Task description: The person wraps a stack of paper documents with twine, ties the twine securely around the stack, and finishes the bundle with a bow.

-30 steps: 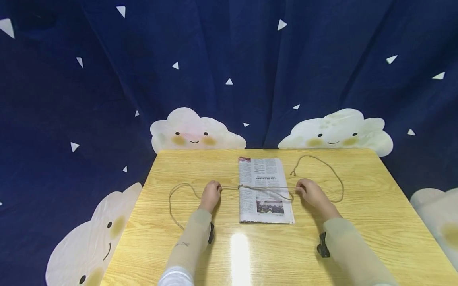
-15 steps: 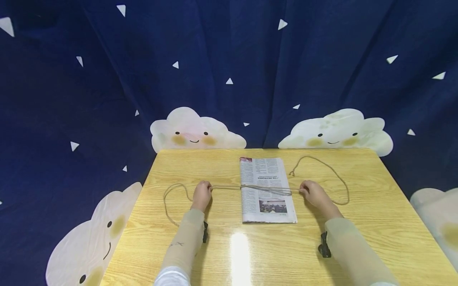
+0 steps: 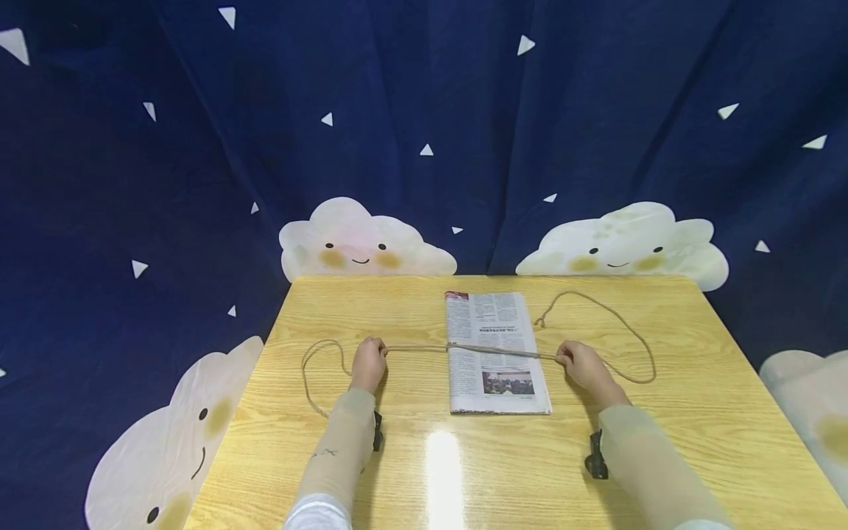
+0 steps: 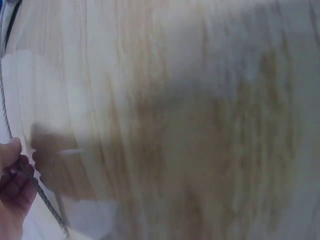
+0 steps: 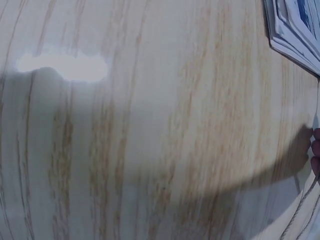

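The rope (image 3: pixel 416 348) is stretched nearly straight between the hands, across the middle of the paper (image 3: pixel 493 316), whose long axis is pointed away from the person; the two are thus set roughly at right angles. By the left hand (image 3: pixel 369 362) the rope is pinched between thumb and fingers; by the right hand (image 3: pixel 584 362) it is seemingly pinched too, though only fingertips are caught in the right wrist view. The right hand is placed just beside the paper's right edge; the left is set farther off from the left edge, where strands are seen to meet. Whether a knot or a bend is formed there cannot be told. Loose rope is curved over the bench (image 3: pixel 517 471) outside each hand. The paper is laid flat near the bench's far edge; more room is offered on the near side and at both flanks.
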The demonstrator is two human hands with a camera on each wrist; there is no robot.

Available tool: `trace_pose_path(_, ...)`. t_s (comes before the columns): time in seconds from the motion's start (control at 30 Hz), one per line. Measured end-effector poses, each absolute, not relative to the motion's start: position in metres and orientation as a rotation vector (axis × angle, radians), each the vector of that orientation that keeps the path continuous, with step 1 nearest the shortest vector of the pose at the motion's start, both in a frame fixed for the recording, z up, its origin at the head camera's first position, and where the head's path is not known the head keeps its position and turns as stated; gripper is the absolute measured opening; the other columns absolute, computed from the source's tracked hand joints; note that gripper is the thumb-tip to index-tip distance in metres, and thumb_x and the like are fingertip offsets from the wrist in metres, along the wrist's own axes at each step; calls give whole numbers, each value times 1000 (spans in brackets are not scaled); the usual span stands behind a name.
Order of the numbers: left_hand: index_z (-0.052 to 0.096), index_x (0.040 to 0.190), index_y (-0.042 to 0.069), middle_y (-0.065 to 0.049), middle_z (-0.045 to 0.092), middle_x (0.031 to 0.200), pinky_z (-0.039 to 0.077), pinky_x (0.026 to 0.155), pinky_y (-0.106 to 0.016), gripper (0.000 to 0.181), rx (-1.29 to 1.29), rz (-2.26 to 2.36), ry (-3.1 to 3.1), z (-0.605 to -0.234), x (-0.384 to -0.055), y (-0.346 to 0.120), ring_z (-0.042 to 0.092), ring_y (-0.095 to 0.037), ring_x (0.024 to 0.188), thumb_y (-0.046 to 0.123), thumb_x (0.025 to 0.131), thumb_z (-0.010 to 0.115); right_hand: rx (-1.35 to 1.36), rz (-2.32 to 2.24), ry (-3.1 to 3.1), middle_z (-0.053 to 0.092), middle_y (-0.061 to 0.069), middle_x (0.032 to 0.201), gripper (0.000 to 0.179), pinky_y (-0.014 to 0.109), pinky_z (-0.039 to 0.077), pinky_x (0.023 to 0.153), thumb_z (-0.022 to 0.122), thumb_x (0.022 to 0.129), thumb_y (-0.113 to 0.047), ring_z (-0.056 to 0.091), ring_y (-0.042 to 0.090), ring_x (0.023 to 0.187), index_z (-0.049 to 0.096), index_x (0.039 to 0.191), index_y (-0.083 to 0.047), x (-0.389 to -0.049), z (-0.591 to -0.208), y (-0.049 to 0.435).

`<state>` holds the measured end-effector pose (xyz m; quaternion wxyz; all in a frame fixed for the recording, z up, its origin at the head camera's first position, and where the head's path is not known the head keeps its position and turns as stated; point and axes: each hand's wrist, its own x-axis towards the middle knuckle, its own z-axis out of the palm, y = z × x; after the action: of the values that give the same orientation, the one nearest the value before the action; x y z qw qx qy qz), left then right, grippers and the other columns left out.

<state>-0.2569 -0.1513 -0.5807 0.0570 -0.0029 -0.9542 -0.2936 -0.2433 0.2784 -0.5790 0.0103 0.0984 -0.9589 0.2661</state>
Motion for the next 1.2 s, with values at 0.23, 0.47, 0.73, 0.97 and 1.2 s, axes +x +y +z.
trace_pose_path(0.23,64,86,-4,-13,58,82,52,67,-32,7,-1,-784,-2898,-584,-255,-150,59,-26,78,1,86,59,287,844,-2966,58,8,73,7,39,46,62,58,86,0,53,21,68,57,80,0,-242,-578,275)
trace_pose_path(0.47,61,110,-1,-13,61,105,41,94,-43,28,-187,-877,-2937,-581,-255,-132,54,-31,104,-4,83,54,351,864,-3015,62,13,86,9,44,49,70,57,89,-5,58,27,80,62,93,2,-244,-577,274)
trace_pose_path(0.73,61,112,-1,-13,63,107,40,95,-42,29,-511,-890,-2930,-575,-252,-94,57,-26,100,9,85,56,453,835,-2998,61,12,87,11,43,49,71,57,89,-7,58,27,82,65,91,1,-257,-568,267)
trace_pose_path(0.97,63,106,-4,-13,64,96,53,71,-24,22,-541,-881,-2839,-571,-230,-56,61,-19,84,8,90,54,491,799,-2932,62,10,82,11,43,48,67,54,91,-8,58,26,75,60,93,1,-273,-560,255)
trace_pose_path(1.2,62,104,-6,-12,61,94,51,78,-25,23,-623,-687,-2739,-576,-196,-25,59,-21,87,6,86,56,582,701,-2915,62,10,80,8,44,49,68,53,91,-6,60,28,75,57,96,-2,-283,-563,242)
